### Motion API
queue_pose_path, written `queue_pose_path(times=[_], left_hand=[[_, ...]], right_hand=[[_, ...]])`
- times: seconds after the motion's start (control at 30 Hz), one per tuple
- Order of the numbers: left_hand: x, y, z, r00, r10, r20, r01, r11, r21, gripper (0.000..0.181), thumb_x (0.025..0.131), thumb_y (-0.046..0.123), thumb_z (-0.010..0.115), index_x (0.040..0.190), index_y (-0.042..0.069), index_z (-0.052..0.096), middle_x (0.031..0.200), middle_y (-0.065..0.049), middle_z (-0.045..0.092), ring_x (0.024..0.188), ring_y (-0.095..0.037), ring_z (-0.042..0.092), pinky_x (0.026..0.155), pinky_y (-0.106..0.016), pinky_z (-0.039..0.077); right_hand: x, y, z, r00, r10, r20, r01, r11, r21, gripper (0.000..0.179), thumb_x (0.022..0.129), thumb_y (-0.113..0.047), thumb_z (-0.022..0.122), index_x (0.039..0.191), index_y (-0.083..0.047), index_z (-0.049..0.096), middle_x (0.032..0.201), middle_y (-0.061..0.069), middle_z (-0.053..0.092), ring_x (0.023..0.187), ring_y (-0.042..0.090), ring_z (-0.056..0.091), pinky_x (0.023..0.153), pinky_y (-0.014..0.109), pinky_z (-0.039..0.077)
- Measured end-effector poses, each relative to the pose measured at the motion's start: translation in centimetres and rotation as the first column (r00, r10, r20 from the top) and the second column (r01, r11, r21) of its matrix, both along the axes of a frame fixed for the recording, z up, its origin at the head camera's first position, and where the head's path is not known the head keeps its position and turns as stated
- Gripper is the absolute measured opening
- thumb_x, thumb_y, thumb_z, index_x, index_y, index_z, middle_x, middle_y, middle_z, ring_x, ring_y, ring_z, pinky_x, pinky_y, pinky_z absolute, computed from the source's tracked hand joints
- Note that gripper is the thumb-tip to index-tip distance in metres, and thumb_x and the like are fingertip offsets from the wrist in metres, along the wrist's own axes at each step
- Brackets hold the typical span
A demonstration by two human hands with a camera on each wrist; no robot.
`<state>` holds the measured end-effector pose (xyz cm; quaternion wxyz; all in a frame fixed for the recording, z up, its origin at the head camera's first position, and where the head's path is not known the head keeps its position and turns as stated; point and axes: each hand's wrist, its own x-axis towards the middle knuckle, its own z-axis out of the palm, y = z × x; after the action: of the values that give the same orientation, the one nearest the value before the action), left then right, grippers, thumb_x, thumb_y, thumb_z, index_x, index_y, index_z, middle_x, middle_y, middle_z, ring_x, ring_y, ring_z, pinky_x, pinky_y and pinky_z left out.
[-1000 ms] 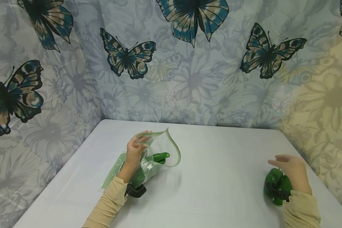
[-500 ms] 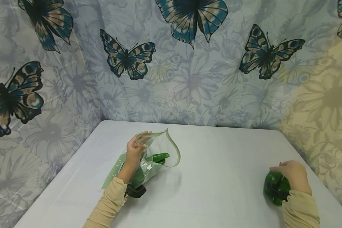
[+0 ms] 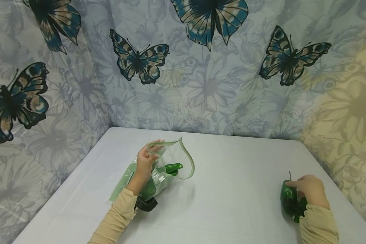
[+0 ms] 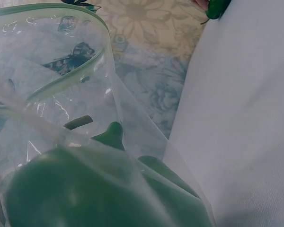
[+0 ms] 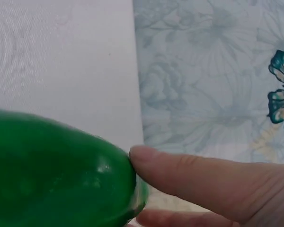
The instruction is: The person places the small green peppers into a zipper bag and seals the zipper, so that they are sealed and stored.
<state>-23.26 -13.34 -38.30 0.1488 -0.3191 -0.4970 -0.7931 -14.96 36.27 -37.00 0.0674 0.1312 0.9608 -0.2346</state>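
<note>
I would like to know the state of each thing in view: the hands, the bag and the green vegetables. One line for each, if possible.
Left hand: grips the bag near its mouth.
Bag: mouth open, green vegetables inside.
Green vegetables: in the bag, partly seen through the plastic.
Right hand: grips the loose pepper.
Loose pepper: outside the bag, stem on; lifted or resting, cannot tell.

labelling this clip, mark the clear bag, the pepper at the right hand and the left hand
Clear bag (image 3: pixel 164 184): head view, lower wall.
Pepper (image 5: pixel 61 172): right wrist view, glossy side.
Left hand (image 3: pixel 144 161): head view, thumb side.
</note>
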Motion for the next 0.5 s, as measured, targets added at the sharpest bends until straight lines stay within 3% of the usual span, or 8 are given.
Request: queue_pose_path(times=[0.17, 0.5], left_hand=[[-0.09, 0.11, -0.07, 1.0, 0.002, -0.011, -0.002, 1.0, 0.002, 0.052, 0.072, 0.034, 0.071, 0.116, 0.007, 0.058, 0.11, -0.006, 0.061, 0.106, -0.022, 0.054, 0.085, -0.038, 0.029], [0.04, 0.17, 0.05, 1.0, 0.014, -0.006, -0.014, 1.0, -0.007, 0.054, 0.073, 0.035, 0.07, 0.117, 0.007, 0.057, 0.11, -0.005, 0.061, 0.107, -0.021, 0.053, 0.088, -0.043, 0.027]], right_hand=[[-0.22, 0.11, -0.3, 0.999, -0.013, 0.053, 0.014, 0.999, -0.029, 0.057, 0.078, -0.037, 0.063, 0.076, 0.019, 0.056, 0.056, 0.007, 0.057, 0.053, 0.02, 0.058, 0.057, 0.04, 0.049], [-0.53, 0.02, -0.51, 0.996, -0.073, 0.055, 0.08, 0.986, -0.146, 0.066, 0.076, -0.035, 0.067, 0.088, 0.028, 0.047, 0.063, 0.011, 0.056, 0.055, 0.023, 0.059, 0.054, 0.034, 0.051]])
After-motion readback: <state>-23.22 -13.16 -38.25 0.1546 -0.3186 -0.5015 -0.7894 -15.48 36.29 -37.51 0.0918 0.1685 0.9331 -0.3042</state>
